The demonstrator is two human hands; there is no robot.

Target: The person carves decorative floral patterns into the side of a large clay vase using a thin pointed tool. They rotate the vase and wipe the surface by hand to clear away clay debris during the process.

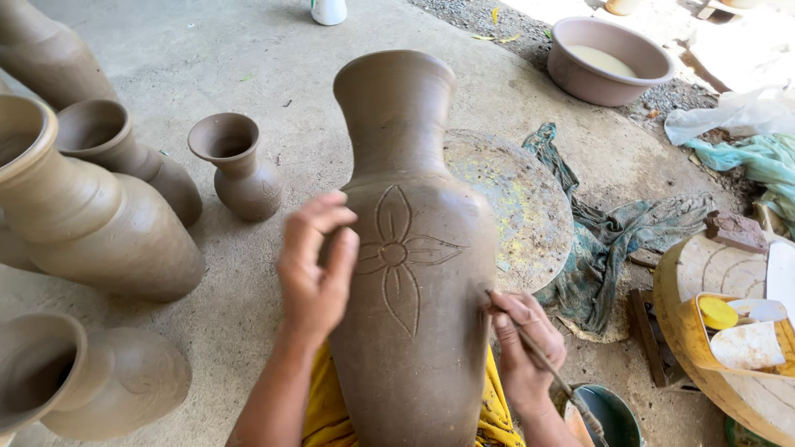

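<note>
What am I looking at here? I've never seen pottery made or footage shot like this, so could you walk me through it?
The single picture comes from a camera worn on a person's head, looking down at their own two bare hands. Between them stands a tall unfired clay vase with a flower scratched into its side. The left hand rests against the vase, beside the flower. The right hand holds a thin stick, its tip against the vase's right side. On the concrete floor to the left stand more clay vases, such as a small one. To the right lie a round board, a crumpled cloth and a basin.
</note>
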